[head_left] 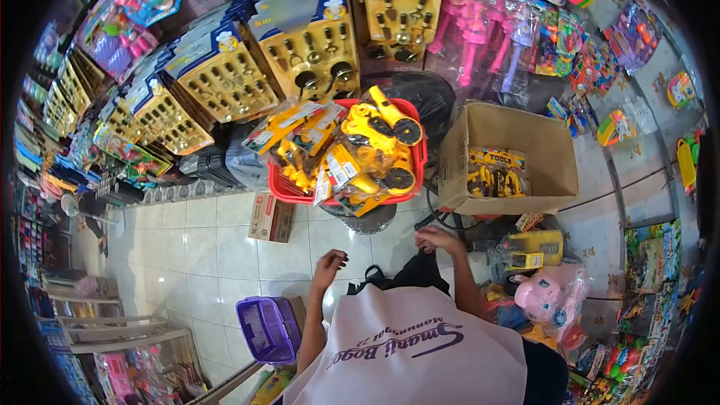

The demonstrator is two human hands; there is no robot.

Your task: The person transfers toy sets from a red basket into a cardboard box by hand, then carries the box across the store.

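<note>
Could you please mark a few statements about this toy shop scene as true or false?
1. The red plastic basket is piled with yellow toy trucks in packaging. True.
2. The brown cardboard box is closed. False: its top is open, with packaged yellow toys inside.
3. The purple plastic basket lies on the tiled floor near the left hand. True.
4. The right hand grips the pink plastic pig toy. False: the pig sits apart, to that hand's right.

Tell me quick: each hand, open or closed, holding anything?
Left hand: fingers curled, nothing visibly held, above the tiled floor.
Right hand: loosely closed, empty as far as shows, near the cardboard box.
</note>
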